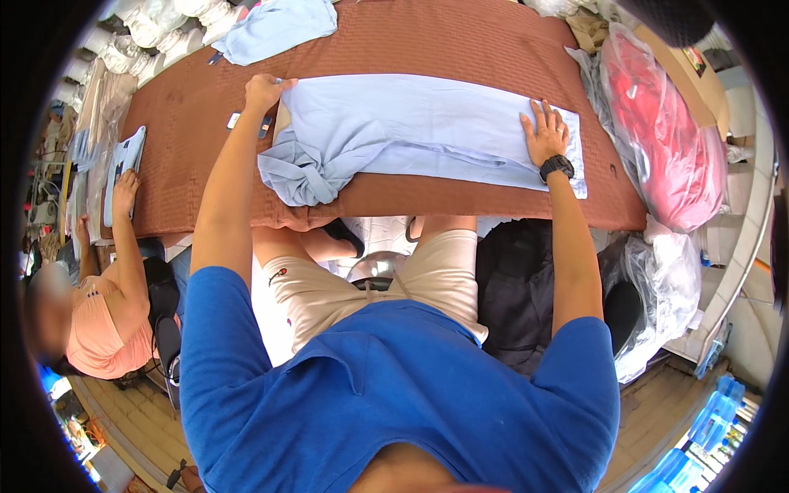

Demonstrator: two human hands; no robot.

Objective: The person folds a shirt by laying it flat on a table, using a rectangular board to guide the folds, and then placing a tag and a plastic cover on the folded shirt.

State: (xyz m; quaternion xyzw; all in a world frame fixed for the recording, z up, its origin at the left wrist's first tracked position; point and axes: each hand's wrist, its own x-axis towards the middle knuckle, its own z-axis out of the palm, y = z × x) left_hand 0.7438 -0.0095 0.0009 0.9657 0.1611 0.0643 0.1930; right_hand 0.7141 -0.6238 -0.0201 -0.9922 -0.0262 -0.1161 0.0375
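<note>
A long light blue garment [427,111], which looks like folded trousers, lies lengthwise across the brown-covered table [460,201]. Its left part is bunched in a twisted heap near the table's front edge; the right part is smooth. My left hand [264,93] pinches the far left corner of the cloth, with a bit of tan lining or card showing just below. Flat on the right end rests my right hand [546,138], fingers spread, a black watch on its wrist. Dark tags [264,127] lie beside my left forearm.
Another light blue garment [275,31] lies at the table's far edge. Red items in a clear plastic bag [657,123] and a cardboard box [686,78] stand at the right. At the left end, a seated person in a peach top [111,324] handles a folded blue garment [123,168].
</note>
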